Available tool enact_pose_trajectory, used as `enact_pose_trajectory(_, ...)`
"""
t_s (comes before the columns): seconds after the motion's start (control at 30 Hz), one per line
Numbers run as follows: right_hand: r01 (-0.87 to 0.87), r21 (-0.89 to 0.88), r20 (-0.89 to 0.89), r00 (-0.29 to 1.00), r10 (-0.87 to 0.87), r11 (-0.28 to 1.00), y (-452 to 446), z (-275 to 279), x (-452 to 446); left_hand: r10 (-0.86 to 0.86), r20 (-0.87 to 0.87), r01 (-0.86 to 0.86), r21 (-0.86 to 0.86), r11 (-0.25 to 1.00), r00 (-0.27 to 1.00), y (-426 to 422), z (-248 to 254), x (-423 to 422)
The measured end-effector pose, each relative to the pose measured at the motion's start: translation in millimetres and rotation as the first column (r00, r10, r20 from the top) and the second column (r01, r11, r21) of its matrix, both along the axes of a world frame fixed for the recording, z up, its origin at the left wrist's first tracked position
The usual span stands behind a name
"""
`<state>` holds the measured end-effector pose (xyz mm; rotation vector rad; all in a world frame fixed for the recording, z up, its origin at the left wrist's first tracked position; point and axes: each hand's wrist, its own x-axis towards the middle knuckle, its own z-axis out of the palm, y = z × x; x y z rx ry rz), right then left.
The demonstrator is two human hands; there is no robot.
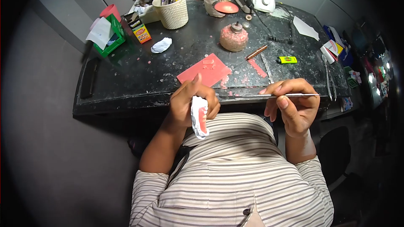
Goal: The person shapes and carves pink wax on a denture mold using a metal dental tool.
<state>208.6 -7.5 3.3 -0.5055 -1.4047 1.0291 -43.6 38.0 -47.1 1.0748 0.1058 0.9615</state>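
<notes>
My left hand (189, 98) is wrapped round a white dental cast (195, 120), its thumb raised. Pink wax and a row of teeth show along the cast's right side. Between the fingertips of my right hand (294, 105) is a thin metal dental instrument (301, 95), held level. Its tip points left, close to the left hand's fingers; whether they touch I cannot tell. On the bench just beyond my hands lies a pink wax sheet (191, 74) with a smaller wax piece (208, 64) on top. A narrow wax strip (257, 68) lies to its right.
A wax-spattered burner (234, 40) stands mid-bench. Nearby are a brown-handled tool (256, 52), a metal ruler-like strip (266, 69) and a green lighter (287, 60). Leftward sit a white plaster piece (161, 45), a small box (141, 31), a green tray (120, 38) and a tool cup (171, 14).
</notes>
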Motion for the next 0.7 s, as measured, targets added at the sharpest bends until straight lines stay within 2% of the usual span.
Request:
enact_pose_trajectory(0.07,-0.005,0.037,0.053,0.999,0.003,0.999,0,-1,-2,-0.115,0.045,0.121,-0.178,0.977,0.992,-2,0,2)
enact_pose_trajectory(0.1,-0.032,0.033,0.043,0.999,0.03,0.999,0,-1,-4,-0.117,0.012,0.117,-0.218,0.969,0.993,-3,-2,2)
enact_pose_trajectory(0.13,-0.036,0.031,0.041,0.999,0.035,0.999,1,-1,-5,-0.112,0.01,0.112,-0.22,0.969,0.994,-3,-2,3)
enact_pose_trajectory(0.2,-0.097,0.113,0.099,0.991,0.086,0.989,2,0,-6,-0.329,0.021,0.328,-0.169,0.93,0.944,1,-1,4)
enact_pose_trajectory(0.23,-0.098,0.1,0.084,0.992,0.089,0.99,1,0,-9,-0.347,-0.057,0.333,-0.177,0.926,0.936,1,3,4)
enact_pose_trajectory(0.33,-0.147,0.147,0.168,0.978,0.122,0.978,2,1,-8,-0.359,-0.084,0.331,-0.242,0.912,0.929,-2,7,5)
enact_pose_trajectory(0.57,-0.169,0.128,0.261,0.956,0.131,0.977,3,1,-7,-0.39,-0.076,0.355,-0.285,0.89,0.918,-6,10,7)
enact_pose_trajectory(0.7,-0.2,0.133,0.251,0.954,0.163,0.971,5,0,-7,-0.53,-0.028,0.495,-0.317,0.809,0.847,-3,2,8)
